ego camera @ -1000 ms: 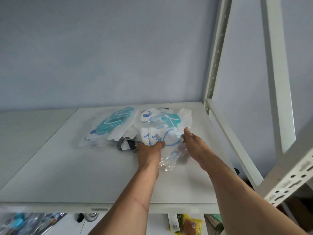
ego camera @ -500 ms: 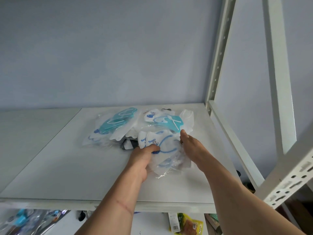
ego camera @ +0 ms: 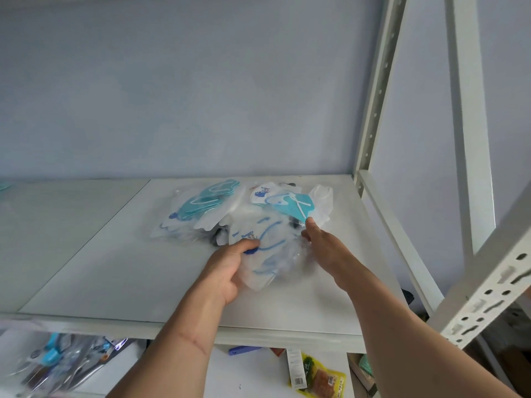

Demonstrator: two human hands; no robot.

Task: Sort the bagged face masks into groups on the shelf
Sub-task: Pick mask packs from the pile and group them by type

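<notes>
Bagged face masks lie in 1 loose heap toward the back right of the white shelf, and nothing is grouped yet. Nearest, the left hand has thumb and fingers closed on the near edge of a white mask with blue loops, sealed in a clear bag and partly raised off the board. Just beside it the right hand reaches in with fingers fairly straight, fingertips touching the bag's far right side; whether it pinches the film I cannot tell.

Behind that bag, a teal mask with white straps overlaps a small white printed mask, and to the left sits a bag of teal masks.

These should handle as very light, limp and crackly. The glossy film looks slippery, so bags will likely slide over each other or drag neighbours along. A pinch at a sealed bag edge seems the best hold, rather than squeezing the soft mask inside.
</notes>
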